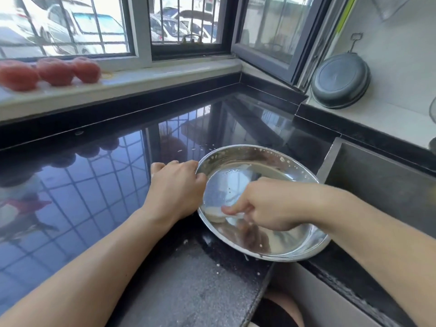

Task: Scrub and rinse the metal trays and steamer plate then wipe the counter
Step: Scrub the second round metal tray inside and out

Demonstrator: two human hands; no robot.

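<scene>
Round shiny steel tray [278, 166], lower right on glossy black counter [94, 185]: left hand [175, 187] grips its rim; right hand [264, 206], fingers curled, rubs inside.

One round metal tray [271, 185] is seen on one black counter [94, 185], with two hands counted at it, one left hand [177, 187] and one right hand [266, 206]. Three tomatoes [55, 72] are counted on the windowsill, and one dark pan [339, 81] against the wall.
</scene>
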